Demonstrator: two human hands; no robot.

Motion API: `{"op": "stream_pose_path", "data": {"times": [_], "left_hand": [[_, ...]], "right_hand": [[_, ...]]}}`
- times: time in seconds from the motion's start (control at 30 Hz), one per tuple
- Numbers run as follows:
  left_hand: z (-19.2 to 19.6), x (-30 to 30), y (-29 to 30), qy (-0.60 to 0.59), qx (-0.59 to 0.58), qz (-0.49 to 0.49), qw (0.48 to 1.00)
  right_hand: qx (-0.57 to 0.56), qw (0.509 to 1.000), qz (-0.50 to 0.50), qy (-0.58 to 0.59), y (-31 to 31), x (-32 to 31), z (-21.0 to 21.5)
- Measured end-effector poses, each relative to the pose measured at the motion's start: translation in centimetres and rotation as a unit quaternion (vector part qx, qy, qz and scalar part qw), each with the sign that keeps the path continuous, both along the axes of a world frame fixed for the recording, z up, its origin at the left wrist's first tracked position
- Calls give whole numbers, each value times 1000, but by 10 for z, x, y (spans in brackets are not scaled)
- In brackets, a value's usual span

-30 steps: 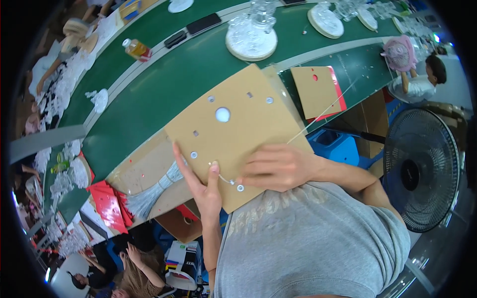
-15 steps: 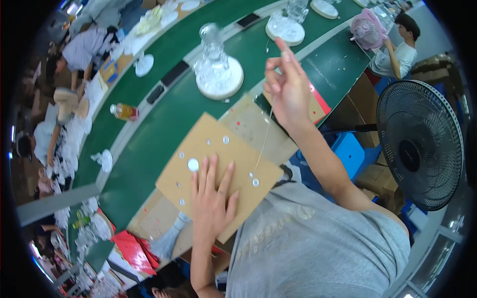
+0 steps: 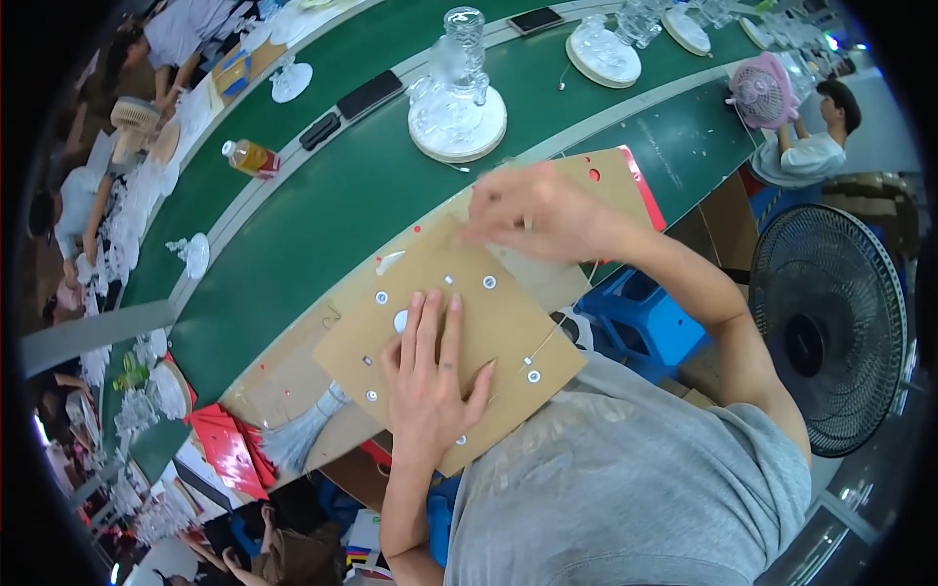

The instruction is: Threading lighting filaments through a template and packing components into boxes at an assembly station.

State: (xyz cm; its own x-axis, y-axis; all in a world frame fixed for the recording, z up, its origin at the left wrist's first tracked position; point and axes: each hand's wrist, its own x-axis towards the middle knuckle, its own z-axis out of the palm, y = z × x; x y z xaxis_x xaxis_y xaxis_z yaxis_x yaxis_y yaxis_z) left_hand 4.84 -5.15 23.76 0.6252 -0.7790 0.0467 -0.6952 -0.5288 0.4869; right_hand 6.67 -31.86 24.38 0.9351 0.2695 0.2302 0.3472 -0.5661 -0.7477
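Observation:
My left hand (image 3: 430, 371) lies flat on a square brown board (image 3: 503, 337), fingers stretched out, pressing it down. Small white rings and tabs dot the board, and a white disc (image 3: 401, 320) shows beside my fingertips. Over the board's far corner hovers my right hand (image 3: 542, 210), its fingers bent and smeared by motion. Whether it holds anything cannot be made out. A thin pale cord (image 3: 540, 344) rises from a small white fitting near the board's right corner. Left of the board lies a bundle of grey strands (image 3: 303, 430).
Clear ornaments on round white bases, such as this one (image 3: 459, 132), stand on the green table (image 3: 293, 244). Beyond are a bottle (image 3: 252, 159) and a black phone (image 3: 369, 95). Red sheets (image 3: 225, 449) lie left. A blue stool (image 3: 645, 317) and large fan (image 3: 811, 327) stand right.
My right hand, raised with a finger up and the cord stretched below it, has come down and left to the board's far corner. My left hand stays flat. The view has shifted.

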Motion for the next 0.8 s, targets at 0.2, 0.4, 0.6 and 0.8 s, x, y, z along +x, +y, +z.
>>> {"op": "stream_pose_path", "data": {"times": [0.2,0.4,0.6,0.8], "left_hand": [[0,-3,-2,-23,16,-4,1000],[0,-6,-2,-4,31,14,999],[1,-3,-5,-15,36,16,999],[0,0,-5,-24,30,8,999]], "right_hand": [[-137,984,86,-68,17,-14,-12],[-235,953,129,-140,18,-14,-10],[-218,955,126,-156,18,-10,-13],[-242,953,136,-124,14,-11,-5]]}}
